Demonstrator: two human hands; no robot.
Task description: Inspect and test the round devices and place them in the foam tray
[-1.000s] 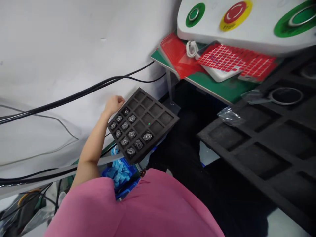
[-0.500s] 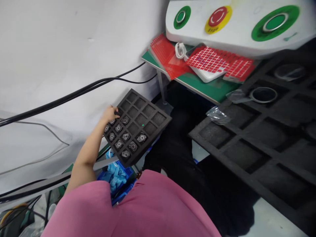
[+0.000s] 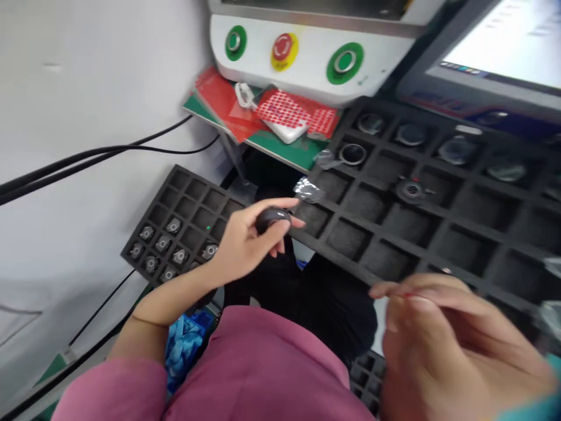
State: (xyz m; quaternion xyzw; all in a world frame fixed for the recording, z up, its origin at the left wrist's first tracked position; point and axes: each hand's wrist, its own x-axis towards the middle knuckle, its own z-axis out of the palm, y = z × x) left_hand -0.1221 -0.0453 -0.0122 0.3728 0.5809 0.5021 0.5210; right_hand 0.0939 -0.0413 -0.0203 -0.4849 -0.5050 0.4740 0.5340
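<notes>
My left hand (image 3: 245, 242) holds a dark rounded part (image 3: 272, 220) between thumb and fingers, over the gap between two black foam trays. Close to the camera at the lower right, my right hand (image 3: 432, 327) has its thumb and fingers pinched around a tiny red thing, too small to make out. Several watch-like parts sit in the pockets of the left tray (image 3: 189, 213). In the right tray (image 3: 346, 237) are round glassy pieces, a dark ring (image 3: 352, 154) and a watch-like part (image 3: 412, 190).
Red sheets (image 3: 221, 105) and a white device (image 3: 287, 131) rest on a green shelf (image 3: 280, 153) below a machine panel (image 3: 307, 67) with green and red buttons. A screen (image 3: 517, 44) stands at the upper right. Black cables (image 3: 131, 149) cross the left side. Clear plastic film (image 3: 308, 190) overlaps the right tray.
The view has swung to the right. My left hand has moved from the left tray to the gap between the trays, with the dark part. My right hand has come into view.
</notes>
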